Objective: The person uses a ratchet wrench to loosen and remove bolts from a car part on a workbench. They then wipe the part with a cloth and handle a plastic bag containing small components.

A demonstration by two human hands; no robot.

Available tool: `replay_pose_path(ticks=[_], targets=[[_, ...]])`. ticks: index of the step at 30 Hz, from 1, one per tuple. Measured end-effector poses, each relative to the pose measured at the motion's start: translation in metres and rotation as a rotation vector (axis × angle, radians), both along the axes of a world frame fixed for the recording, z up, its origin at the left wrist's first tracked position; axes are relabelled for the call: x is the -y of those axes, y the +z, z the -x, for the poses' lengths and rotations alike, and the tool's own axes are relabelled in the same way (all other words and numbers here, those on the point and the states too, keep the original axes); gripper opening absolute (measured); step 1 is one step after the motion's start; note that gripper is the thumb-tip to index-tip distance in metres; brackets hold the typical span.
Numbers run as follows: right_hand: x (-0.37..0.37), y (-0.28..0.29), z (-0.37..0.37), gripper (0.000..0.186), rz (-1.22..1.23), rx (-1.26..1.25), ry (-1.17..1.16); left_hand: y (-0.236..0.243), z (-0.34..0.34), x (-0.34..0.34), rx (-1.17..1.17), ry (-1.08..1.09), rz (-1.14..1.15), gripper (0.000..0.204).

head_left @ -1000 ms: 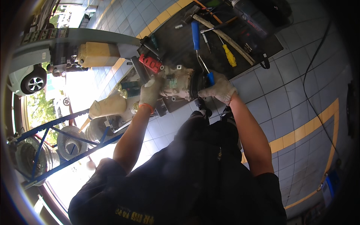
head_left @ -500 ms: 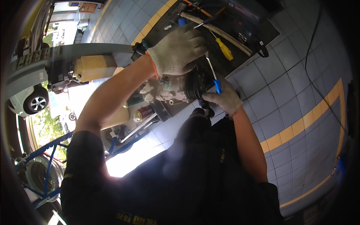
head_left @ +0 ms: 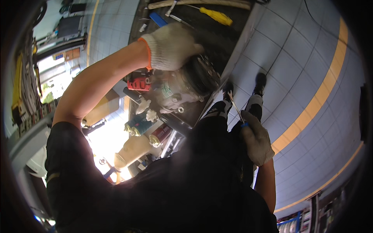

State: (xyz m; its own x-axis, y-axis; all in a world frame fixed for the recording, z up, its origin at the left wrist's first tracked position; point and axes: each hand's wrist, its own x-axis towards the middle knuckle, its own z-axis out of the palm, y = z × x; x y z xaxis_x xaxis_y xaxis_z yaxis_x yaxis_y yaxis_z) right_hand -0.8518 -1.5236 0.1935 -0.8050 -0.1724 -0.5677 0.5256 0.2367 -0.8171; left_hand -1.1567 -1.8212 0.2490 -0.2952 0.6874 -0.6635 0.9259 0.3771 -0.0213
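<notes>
A grimy metal compressor (head_left: 175,97) with a black pulley (head_left: 200,77) lies on a dark bench top (head_left: 229,42). My left hand (head_left: 175,48), gloved and smeared by motion, is over the pulley's upper side, its fingers not clearly shown. Lower right, beside my legs and apart from the compressor, my gloved right hand (head_left: 256,138) grips a blue-handled tool (head_left: 244,125) whose thin metal shaft points up. A red tool (head_left: 138,84) sits left of the compressor.
A yellow screwdriver (head_left: 215,15), blue handle (head_left: 157,19) and wooden shaft (head_left: 182,4) lie at the bench's far end. Spray cans (head_left: 159,136), a beige jug (head_left: 132,151) and a yellowish container (head_left: 99,110) stand lower left. A black cable (head_left: 318,23) crosses the tiled floor (head_left: 303,89).
My left hand has left the compressor's left end for the pulley side. My right hand has moved down and away from the pulley with the blue-handled tool. The whole view has turned.
</notes>
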Motion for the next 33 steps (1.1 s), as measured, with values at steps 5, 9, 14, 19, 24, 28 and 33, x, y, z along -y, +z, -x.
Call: replay_pose_path(ticks=[5,9,14,19,24,28,33], targets=[[0.029,0.010,-0.026,0.069,0.021,0.126,-0.066,0.020,-0.002,0.001,0.205,0.421,-0.184,0.047],[0.041,0.003,-0.025,0.064,0.192,0.172,-0.195,0.036,-0.033,0.003,0.258,0.708,-0.260,0.071],[0.051,-0.024,-0.022,0.058,0.329,0.056,-0.189,0.021,-0.059,-0.008,0.169,0.825,-0.270,0.094],[0.048,-0.038,-0.020,0.060,0.426,-0.030,-0.188,0.015,-0.060,-0.004,0.177,0.841,-0.258,0.092],[0.042,-0.040,-0.016,0.058,0.493,0.042,-0.162,0.010,-0.057,0.005,0.170,0.732,-0.237,0.084],[0.040,-0.039,-0.012,0.058,0.481,0.024,-0.168,0.008,-0.052,0.009,0.233,0.802,-0.222,0.093],[0.028,-0.029,-0.003,0.056,0.406,0.029,-0.139,0.004,-0.050,0.014,0.254,0.797,-0.255,0.095]])
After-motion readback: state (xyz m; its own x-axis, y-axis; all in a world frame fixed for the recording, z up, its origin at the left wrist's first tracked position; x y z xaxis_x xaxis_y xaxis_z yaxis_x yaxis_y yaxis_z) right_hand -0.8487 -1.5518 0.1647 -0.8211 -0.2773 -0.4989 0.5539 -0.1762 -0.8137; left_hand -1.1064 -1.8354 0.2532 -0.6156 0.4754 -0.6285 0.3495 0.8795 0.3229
